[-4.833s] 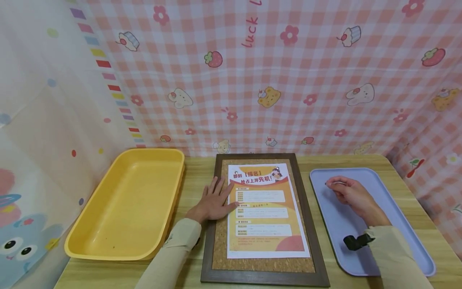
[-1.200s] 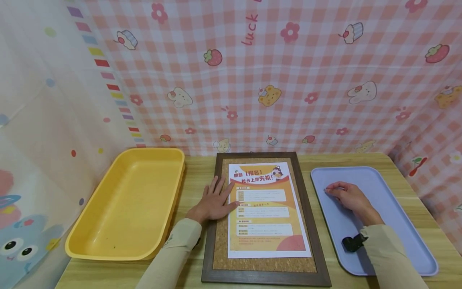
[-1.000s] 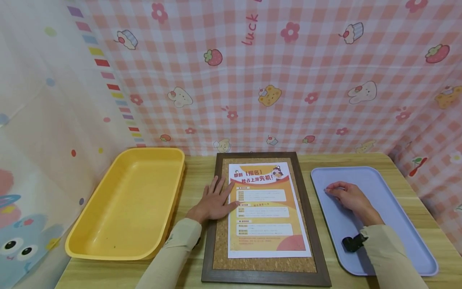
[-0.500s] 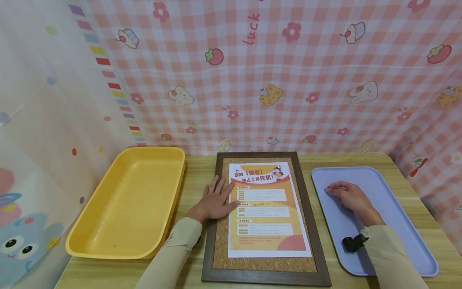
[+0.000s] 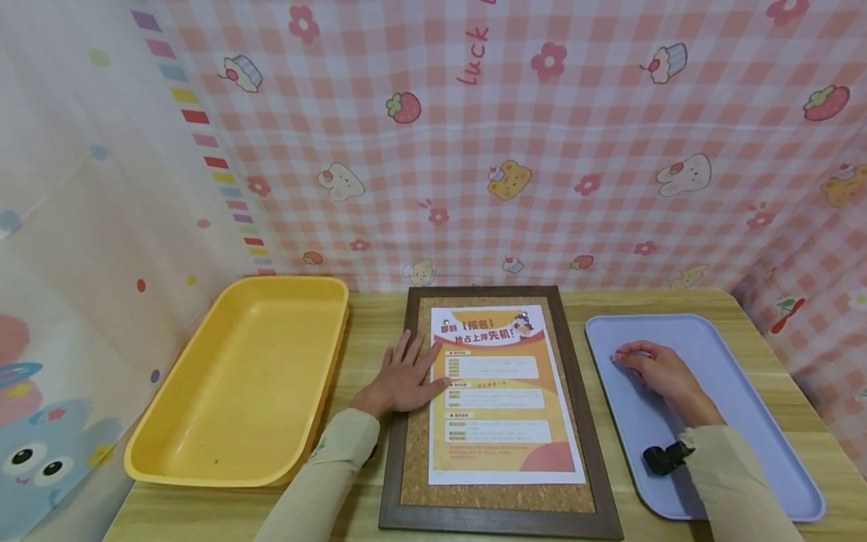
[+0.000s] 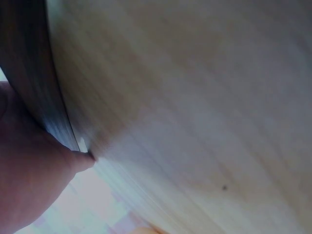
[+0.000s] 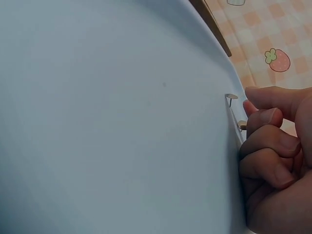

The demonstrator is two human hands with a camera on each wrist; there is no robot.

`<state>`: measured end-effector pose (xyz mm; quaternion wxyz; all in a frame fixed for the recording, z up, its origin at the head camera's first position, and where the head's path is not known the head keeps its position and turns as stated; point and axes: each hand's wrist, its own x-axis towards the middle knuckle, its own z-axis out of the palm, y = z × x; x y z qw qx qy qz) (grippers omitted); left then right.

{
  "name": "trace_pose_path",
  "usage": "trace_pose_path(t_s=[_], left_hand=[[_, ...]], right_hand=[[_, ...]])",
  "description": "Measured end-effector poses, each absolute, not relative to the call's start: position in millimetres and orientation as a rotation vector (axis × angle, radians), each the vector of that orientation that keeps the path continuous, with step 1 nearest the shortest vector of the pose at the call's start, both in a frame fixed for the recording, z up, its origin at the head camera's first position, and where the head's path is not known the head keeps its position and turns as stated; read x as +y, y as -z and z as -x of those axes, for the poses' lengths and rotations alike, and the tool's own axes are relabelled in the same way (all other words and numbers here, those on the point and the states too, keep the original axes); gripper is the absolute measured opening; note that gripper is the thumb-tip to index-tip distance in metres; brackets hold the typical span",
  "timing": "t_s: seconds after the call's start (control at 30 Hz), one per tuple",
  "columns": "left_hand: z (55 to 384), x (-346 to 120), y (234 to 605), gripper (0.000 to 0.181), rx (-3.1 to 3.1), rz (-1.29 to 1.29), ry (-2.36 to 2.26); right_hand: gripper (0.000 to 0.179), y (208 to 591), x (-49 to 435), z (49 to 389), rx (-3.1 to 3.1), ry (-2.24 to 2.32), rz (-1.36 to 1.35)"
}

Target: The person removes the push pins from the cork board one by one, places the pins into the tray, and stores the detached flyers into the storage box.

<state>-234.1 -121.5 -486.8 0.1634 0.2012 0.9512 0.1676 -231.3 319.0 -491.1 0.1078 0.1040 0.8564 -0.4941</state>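
A corkboard (image 5: 497,497) in a dark wooden frame lies flat on the table, with a printed orange-and-white sheet (image 5: 504,410) on it. Small tacks (image 5: 524,315) show at the sheet's top corners. My left hand (image 5: 403,380) rests spread across the frame's left side, fingertips at the sheet's edge; the left wrist view shows part of that hand (image 6: 34,170) against the frame. In the lilac tray (image 5: 711,346) my right hand (image 5: 667,380) reaches toward the far left edge, outer fingers curled. Flat-headed thumbtacks (image 7: 231,96) sit right by its fingertips; I cannot tell whether it pinches one.
A deep yellow tub (image 5: 237,384) stands on the left of the wooden table (image 5: 362,316). Behind the table hangs a pink checked cloth (image 5: 440,150). A black wrist device (image 5: 665,458) hangs below my right sleeve, over the tray.
Compared with several seconds ago, my right hand is slightly lower in the tray, at its far left side. Over the last second it has hardly moved. My left hand stays in place.
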Motion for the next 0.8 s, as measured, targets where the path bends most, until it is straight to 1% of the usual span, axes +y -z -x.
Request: trace_pose_path(t_s=[0.37,0.63,0.8], left_hand=[[234,-121,486,0.075,2.706,-0.571,-0.473],[233,-121,484,0.074,2.709,-0.565,-0.479],[233,-121,484,0.074,2.711,-0.564,-0.482]], right_hand=[[0.028,487,320,231,2.456,1.527,-0.311],[0.043,477,307,232,2.535,1.482,-0.287],[0.043,470,293,237,2.529,1.519,-0.222]])
